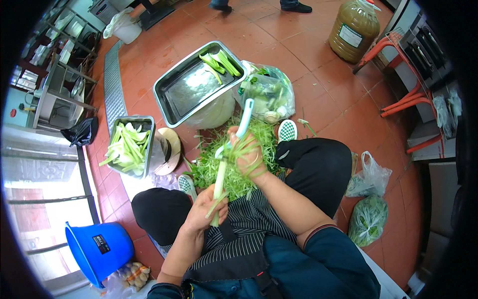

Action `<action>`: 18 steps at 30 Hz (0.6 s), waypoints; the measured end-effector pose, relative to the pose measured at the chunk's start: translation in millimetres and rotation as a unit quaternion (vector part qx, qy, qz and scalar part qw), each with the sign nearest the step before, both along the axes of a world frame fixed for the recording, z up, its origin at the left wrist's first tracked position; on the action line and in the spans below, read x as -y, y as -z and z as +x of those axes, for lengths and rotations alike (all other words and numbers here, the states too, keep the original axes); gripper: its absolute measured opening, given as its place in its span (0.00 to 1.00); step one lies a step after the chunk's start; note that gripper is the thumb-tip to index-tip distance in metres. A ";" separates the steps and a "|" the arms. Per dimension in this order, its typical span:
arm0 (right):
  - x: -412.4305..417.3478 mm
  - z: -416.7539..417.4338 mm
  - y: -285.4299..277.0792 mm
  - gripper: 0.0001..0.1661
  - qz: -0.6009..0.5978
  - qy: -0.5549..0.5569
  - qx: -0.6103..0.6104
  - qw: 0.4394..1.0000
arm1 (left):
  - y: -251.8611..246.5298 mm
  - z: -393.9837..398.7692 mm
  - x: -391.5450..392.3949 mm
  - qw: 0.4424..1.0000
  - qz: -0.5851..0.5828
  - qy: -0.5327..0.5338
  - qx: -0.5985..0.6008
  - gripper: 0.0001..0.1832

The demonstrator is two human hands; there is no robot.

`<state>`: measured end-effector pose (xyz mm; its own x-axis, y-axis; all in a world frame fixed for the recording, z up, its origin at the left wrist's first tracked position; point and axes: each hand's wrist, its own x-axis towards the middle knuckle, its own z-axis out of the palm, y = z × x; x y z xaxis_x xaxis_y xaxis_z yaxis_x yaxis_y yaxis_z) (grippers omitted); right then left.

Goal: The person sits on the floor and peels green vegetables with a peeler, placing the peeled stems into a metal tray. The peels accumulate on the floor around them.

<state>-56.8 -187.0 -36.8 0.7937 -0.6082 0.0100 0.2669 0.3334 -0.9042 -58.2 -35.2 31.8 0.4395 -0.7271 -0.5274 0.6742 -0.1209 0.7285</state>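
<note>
My left hand is closed around the lower part of a pale green vegetable stalk. In my right hand is a light-blue handled peeler, its head at the stalk's upper end. Thin green peelings hang over the fingers of that hand. Below both hands lies a large heap of green shavings between my feet. Beyond it a rectangular metal tray holds several cut stalks at its far right corner. Another metal tray, on the left, is filled with pale stalks.
Right of the far tray sits a plastic bag of greens. A blue bucket stands at the lower left, and bagged greens lie on the right. A large jug and an orange-legged stool are farther right. A person's feet show at the top.
</note>
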 end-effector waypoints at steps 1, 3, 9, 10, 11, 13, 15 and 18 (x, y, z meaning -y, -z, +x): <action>7.1 2.9 5.1 0.11 0.000 0.023 -0.022 0.999 | -2.3 -1.3 -0.5 1.000 0.014 0.004 0.006 0.06; 15.8 6.5 10.3 0.09 0.001 0.067 -0.064 0.996 | -4.4 -1.4 -0.9 0.999 0.033 0.010 0.019 0.06; -10.0 -10.4 -22.1 0.09 0.000 -0.041 -0.017 0.999 | -0.2 4.9 -1.1 0.990 0.091 0.034 0.102 0.06; -16.4 -14.1 -26.1 0.10 -0.037 -0.052 -0.028 0.998 | 0.7 5.5 -1.2 0.989 0.094 0.034 0.110 0.06; -19.7 -16.0 -27.8 0.10 -0.073 -0.064 -0.037 0.995 | 1.3 6.2 -1.4 0.988 0.099 0.034 0.117 0.06; -18.5 -16.2 -24.3 0.13 -0.074 -0.056 -0.036 0.995 | 0.2 6.4 -0.6 0.985 0.104 0.054 0.126 0.06; -13.0 -7.8 -15.0 0.12 -0.001 -0.048 -0.035 0.998 | -1.8 5.5 -0.1 0.982 0.114 0.069 0.134 0.06; 12.1 7.1 13.8 0.10 0.006 0.027 -0.055 0.998 | -7.6 1.0 0.0 0.977 0.133 0.085 0.146 0.05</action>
